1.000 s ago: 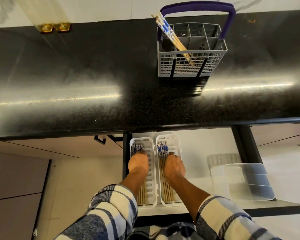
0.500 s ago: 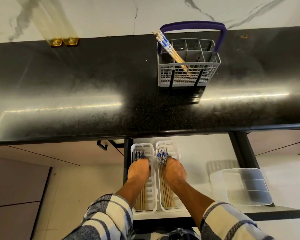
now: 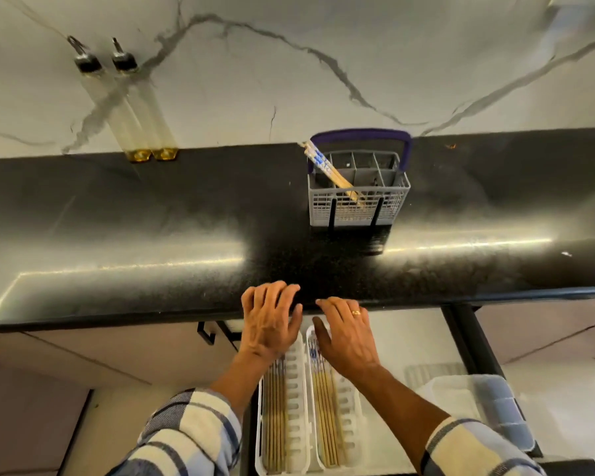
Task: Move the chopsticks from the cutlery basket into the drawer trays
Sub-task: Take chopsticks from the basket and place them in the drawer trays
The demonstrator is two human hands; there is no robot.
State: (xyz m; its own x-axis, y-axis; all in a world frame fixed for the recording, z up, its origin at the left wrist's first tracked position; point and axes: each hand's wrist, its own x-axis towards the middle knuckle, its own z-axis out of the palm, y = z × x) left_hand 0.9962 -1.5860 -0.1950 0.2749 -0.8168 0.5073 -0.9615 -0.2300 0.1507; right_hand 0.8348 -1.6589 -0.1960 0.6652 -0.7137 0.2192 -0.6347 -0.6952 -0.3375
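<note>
- Hands first: your left hand (image 3: 270,322) hangs empty at the front edge of the glossy black stone countertop (image 3: 152,214), fingers loosely spread and curled down, tips over the edge.
- Your right hand (image 3: 346,333), with a gold ring, is empty too, fingers extended and slightly apart, pinching nothing.
- Beneath both palms, two white slotted plastic drawer trays (image 3: 298,407) lie side by side, each holding wooden chopsticks with blue-patterned tops (image 3: 325,417).
- Well beyond your fingertips, a grey plastic cutlery basket with a purple handle (image 3: 358,194) stands on the countertop, a few blue-topped chopsticks (image 3: 327,170) leaning in its left compartment.
- Right of your right wrist sits a clear plastic container (image 3: 481,403).
</note>
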